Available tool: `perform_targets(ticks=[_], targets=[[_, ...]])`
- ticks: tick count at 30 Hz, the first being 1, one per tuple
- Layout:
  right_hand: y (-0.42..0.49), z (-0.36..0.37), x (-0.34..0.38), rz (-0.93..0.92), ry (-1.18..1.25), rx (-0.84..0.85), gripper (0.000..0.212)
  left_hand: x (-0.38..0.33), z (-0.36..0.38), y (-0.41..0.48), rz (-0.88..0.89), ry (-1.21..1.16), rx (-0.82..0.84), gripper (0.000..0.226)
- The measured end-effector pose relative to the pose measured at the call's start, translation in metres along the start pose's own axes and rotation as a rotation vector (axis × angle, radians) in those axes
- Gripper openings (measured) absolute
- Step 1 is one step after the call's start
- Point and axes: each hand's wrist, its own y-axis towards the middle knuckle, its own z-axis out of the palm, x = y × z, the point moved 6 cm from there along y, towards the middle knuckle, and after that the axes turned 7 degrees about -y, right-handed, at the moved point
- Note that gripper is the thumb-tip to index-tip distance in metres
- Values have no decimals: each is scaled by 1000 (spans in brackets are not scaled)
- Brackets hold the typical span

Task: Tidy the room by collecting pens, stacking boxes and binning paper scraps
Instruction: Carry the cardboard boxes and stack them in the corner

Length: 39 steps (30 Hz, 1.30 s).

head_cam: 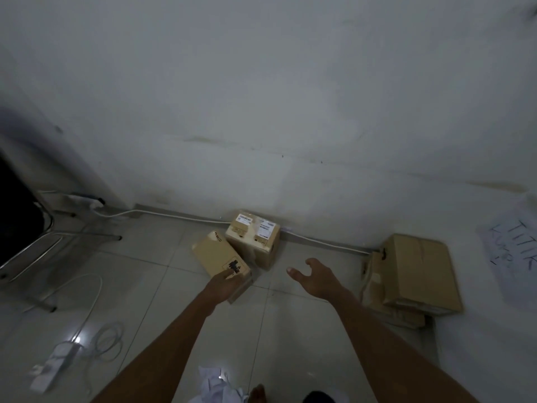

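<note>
- hands reach low over a pale tiled floor [290,330] at the foot of a white wall [261,112], both forearms bare.
- left hand [225,285] lies on the near end of a flat cardboard box [216,255]; blur hides whether its fingers curl round the edge or only press on top.
- right hand [312,274] hangs in the air just right of that box, fingers spread wide, thumb out, holding nothing.
- the flat cardboard box lies slantwise on the tiles, its far end just beside a squarer labelled box [255,242] that stands against the wall.
- a larger box [418,271] sits well apart to the right by the wall, on top of a flattened carton [406,318].
- crumpled paper scraps [216,385] lie at the bottom edge, between the forearms, near a foot [258,392].
- a white power strip [53,366] and looped cable [107,341] lie at lower left; metal chair legs [58,237] stand beyond.
- a handwritten sheet [511,251] reading "titik" is stuck on the wall at right.
</note>
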Motion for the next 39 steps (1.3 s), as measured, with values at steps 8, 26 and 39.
perform_targets(ticks=[8,26,39], targets=[[41,32,41,-9,-35,94,92,-7,-49,39,-40,-49,-45,54],[181,74,85,31,34,188,85,-1,-103,156,-196,-66,-61,55],[289,188,50,198,10,215,85,63,-120,314,-207,72,42,59]])
